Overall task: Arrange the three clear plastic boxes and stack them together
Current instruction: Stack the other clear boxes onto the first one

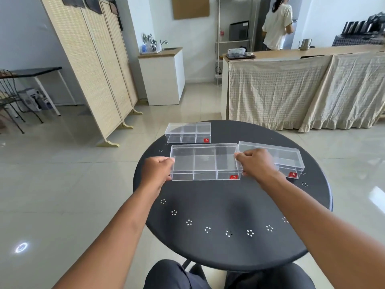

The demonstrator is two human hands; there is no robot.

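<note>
Three clear plastic boxes with inner dividers and small red stickers are on a round black table point(229, 205). The middle box point(205, 162) is gripped at both short ends: my left hand point(156, 173) holds its left end and my right hand point(255, 163) its right end. Whether it rests on the table or is slightly lifted, I cannot tell. A second box point(287, 157) lies to the right, partly hidden behind my right hand. The third, smaller-looking box point(188, 132) sits at the table's far left edge, apart from the others.
The table's near half point(218, 243) is bare black metal with small punched hole patterns. Tiled floor surrounds it. A folding screen point(93, 69) stands at the left, a cloth-draped counter point(302, 88) behind, and a person point(278, 24) stands far back.
</note>
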